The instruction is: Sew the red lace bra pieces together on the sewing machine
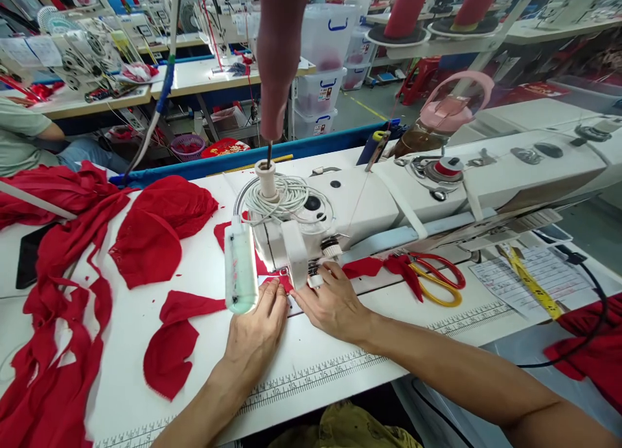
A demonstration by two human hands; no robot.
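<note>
A white sewing machine (279,244) stands before me, with red fabric (282,283) at its needle area. My left hand (257,328) lies on the table left of the needle, its fingers together and pressing the fabric. My right hand (337,305) is at the right of the machine head. Its fingers curl up beside the white knob (315,281) and its thumb points to the fabric; what they grip is hidden. A clear greenish guard (240,267) hangs just left of the head. Red strips (362,267) run rightward behind my right hand.
Red-handled scissors (444,270) lie at right, near a yellow tape measure (532,283) on paper. Cut red pieces (170,351) and a red fabric heap (63,292) cover the left, beside a black phone (34,257). A printed ruler (301,378) runs along the front edge.
</note>
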